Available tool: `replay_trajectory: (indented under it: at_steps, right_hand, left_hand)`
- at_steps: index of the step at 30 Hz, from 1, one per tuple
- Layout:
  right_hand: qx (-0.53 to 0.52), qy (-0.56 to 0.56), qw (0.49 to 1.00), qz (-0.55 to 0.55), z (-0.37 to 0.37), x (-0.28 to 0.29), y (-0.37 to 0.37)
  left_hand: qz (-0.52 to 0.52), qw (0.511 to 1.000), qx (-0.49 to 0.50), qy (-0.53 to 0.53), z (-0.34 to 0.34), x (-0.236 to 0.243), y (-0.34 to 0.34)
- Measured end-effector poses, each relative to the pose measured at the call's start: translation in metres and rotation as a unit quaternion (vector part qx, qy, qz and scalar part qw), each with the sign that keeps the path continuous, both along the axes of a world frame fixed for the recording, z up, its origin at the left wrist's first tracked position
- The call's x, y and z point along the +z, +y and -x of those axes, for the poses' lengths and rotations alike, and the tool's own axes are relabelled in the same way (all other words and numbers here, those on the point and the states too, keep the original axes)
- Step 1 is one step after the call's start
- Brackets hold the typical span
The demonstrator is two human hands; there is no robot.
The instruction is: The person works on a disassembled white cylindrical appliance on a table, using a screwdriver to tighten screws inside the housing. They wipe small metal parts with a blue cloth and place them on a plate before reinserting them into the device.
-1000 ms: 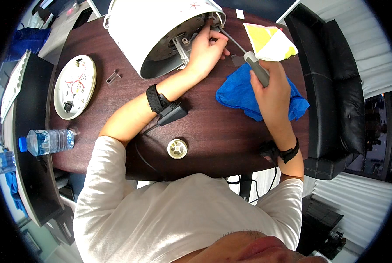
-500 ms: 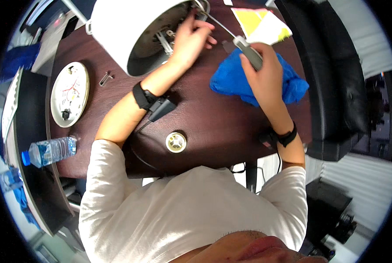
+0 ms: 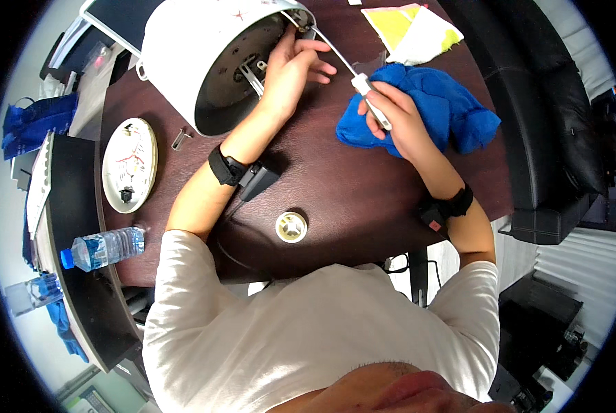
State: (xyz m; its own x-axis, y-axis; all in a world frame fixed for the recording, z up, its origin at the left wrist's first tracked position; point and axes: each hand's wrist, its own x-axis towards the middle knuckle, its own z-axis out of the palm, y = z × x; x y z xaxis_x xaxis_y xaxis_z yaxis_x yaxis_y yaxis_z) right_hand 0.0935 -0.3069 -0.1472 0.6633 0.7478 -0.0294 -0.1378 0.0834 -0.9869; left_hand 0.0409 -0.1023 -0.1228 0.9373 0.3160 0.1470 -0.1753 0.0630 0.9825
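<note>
A white, pot-shaped appliance housing point(image 3: 177, 58) lies on its side, its dark open end turned toward me with metal brackets inside. My left hand point(image 3: 290, 76) reaches to the right part of its rim, one finger touching just inside; the other visible fingers are spread, and the thumb is hidden. In my right hand point(image 3: 397, 117) is a screwdriver point(image 3: 361, 84) with a white and grey handle. Its long shaft runs up and left to the rim, and its tip is near my left fingertips. Below the right hand lies a crumpled blue cloth point(image 3: 452, 107).
On the brown table point(image 3: 363, 199) are an oval white dish point(image 3: 109, 172) of small parts, a small metal piece point(image 3: 181, 139), a round cream-coloured ring-like part point(image 3: 291, 237) and a water bottle point(image 3: 115, 248). A yellow and white cloth point(image 3: 425, 41) lies far right, beside a black sofa point(image 3: 562, 124).
My right hand has moved a little left and down, and its grip on the screwdriver handle has shifted. My left hand stays at the rim. The whole view has shifted slightly.
</note>
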Motion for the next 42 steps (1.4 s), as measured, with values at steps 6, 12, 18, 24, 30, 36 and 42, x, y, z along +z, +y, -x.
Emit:
replay_trajectory:
  at_steps: [6,12,18,24,30,36,42]
  right_hand:
    - [0.037,0.047,0.998,0.017,0.005,-0.004,0.002]
    - [0.01,0.031,0.999,0.029,0.006,-0.003,0.006]
    - [-0.011,0.065,0.998,0.007,0.003,-0.005,0.006]
    - [0.005,0.06,0.998,0.003,0.003,-0.006,0.003]
    - [-0.001,0.053,0.998,0.023,0.002,-0.002,0.003]
    - [0.032,0.068,0.997,0.025,-0.004,-0.001,0.0]
    - [0.02,-0.082,0.986,0.147,-0.007,-0.002,0.001]
  left_hand:
    - [0.006,1.0,-0.008,0.005,0.002,0.002,0.0]
    - [0.007,1.0,-0.009,0.005,0.006,0.002,0.001]
    - [0.009,1.0,-0.01,0.001,0.006,0.0,0.001]
    - [0.01,1.0,-0.009,-0.003,0.007,-0.001,0.002]
    - [0.024,0.999,-0.006,-0.023,0.005,-0.004,0.0]
    - [0.054,0.996,0.0,-0.067,-0.002,-0.01,-0.005]
    - [0.061,0.993,0.024,-0.096,-0.007,-0.017,-0.013]
